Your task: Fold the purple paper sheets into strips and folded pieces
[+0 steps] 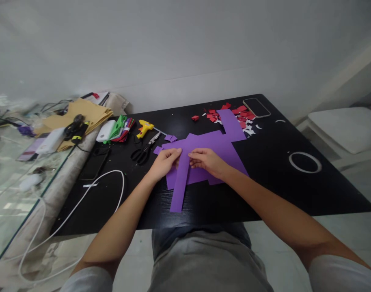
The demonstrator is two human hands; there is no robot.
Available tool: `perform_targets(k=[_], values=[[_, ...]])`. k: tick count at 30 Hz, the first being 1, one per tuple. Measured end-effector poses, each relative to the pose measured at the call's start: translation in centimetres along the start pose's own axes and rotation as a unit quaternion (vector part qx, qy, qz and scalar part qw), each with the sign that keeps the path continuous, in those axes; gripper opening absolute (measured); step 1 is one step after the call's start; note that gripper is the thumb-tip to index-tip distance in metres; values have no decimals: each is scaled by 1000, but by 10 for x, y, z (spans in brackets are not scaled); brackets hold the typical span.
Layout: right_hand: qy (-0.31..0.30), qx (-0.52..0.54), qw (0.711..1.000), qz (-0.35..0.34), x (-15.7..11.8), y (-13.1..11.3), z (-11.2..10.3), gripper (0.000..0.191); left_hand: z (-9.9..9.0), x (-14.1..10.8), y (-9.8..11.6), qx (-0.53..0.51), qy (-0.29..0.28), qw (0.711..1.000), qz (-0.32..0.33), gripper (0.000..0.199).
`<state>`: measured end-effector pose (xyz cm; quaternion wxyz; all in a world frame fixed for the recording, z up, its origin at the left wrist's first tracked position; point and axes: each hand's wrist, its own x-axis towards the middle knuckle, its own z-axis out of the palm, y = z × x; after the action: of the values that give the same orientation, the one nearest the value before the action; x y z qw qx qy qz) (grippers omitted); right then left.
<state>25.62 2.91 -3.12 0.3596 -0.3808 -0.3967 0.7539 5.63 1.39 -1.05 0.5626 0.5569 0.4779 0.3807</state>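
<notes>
A long purple paper strip [181,184] slants toward me over larger purple paper sheets [228,156] on the black table. My left hand [165,162] is closed on the strip's left edge, thumb on top and the other fingers partly hidden. At the strip's right edge is my right hand [208,161], its thumb and fingers pinched together. Whether those fingertips grip the strip's edge or something small, I cannot make out. Small folded purple pieces [171,138] lie just beyond my left hand. Black-handled scissors [145,150] and a yellow glue gun [145,128] are to its left.
Red paper scraps [242,113] and white bits surround a phone [256,107] at the back right. A white ring [305,162] lies on the right. Green and red paper bundles [121,129], a dark phone [95,164] and a looping white cable [123,182] occupy the left.
</notes>
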Motion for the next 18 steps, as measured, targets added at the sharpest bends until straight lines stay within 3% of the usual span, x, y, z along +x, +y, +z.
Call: perform_targets(k=[6,18], values=[[15,19,1000,-6,3,0,-1,27,1,2,-4,-77,-3,996,-34,50],[28,-15,999,-25,-1,0,2,33,5,-2,-6,-61,-3,996,-57,50]])
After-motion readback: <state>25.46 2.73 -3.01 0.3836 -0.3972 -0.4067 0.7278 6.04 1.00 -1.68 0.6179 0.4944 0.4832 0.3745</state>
